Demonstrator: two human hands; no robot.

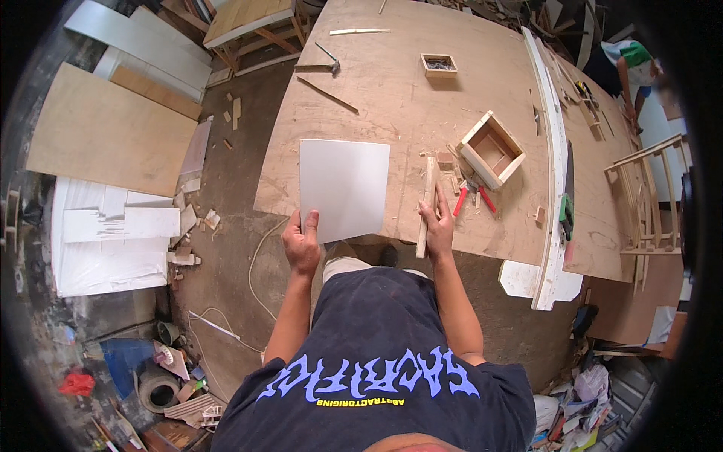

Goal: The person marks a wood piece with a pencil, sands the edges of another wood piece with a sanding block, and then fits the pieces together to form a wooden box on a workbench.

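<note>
White panel: flat square sheet, lies on the workbench at its near edge, lower-left corner hanging just past the edge toward the person. L hand clamped on that near corner: thumb on top, fingers curled under, so closed on the panel. Panel extends up and away from the L hand, edges roughly square to the bench edge, slight tilt.

Wood strip: narrow batten, long axis runs near-to-far, almost perpendicular to the bench edge, near end overhanging. R hand wrapped on its lower part, fingers closed round it, thumb side up. Strip sits just right of the panel's right edge, near but not touching as far as I can tell.

Key relation: panel is left of strip, a narrow gap between; both held at the near ends, each by the hand on its own side. L hand nearer panel, R nearer strip. Strip's long axis approx parallel to panel's right edge.

Around: red-handled pliers just right of the R hand w/ wood scraps beside them. Open square wood box farther right, tilted diamond-wise. Small tray w/ dark bits at far side. Hammer far left on the bench, thin rod below it. Long white board runs along the bench's right side. Another person at far right, green cap, hands not clear. Floor left: plywood sheets, white offcuts.
</note>
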